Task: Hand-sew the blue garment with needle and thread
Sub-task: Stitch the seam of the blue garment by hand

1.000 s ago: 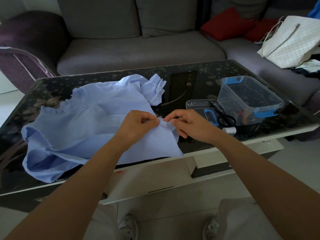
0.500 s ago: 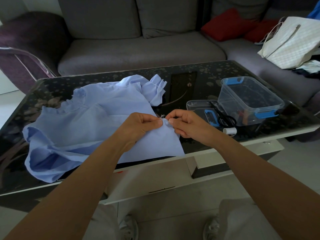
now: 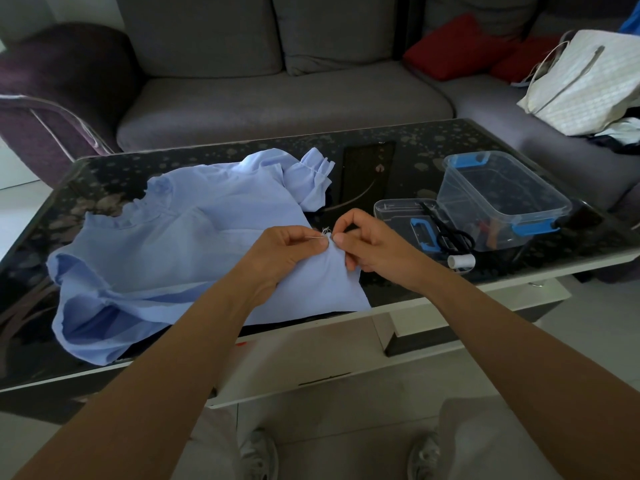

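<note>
Dark glass table (image 3: 398, 140), one blue garment (image 3: 173, 251), two hands, left hand (image 3: 287, 251) and right hand (image 3: 374, 244), fingers pinched on its edge

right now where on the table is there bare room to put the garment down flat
Bare glass runs along the far edge of the table, and down the middle strip between the blue garment and the clear box. The right near corner is crowded: lid, scissors, white spool.
</note>
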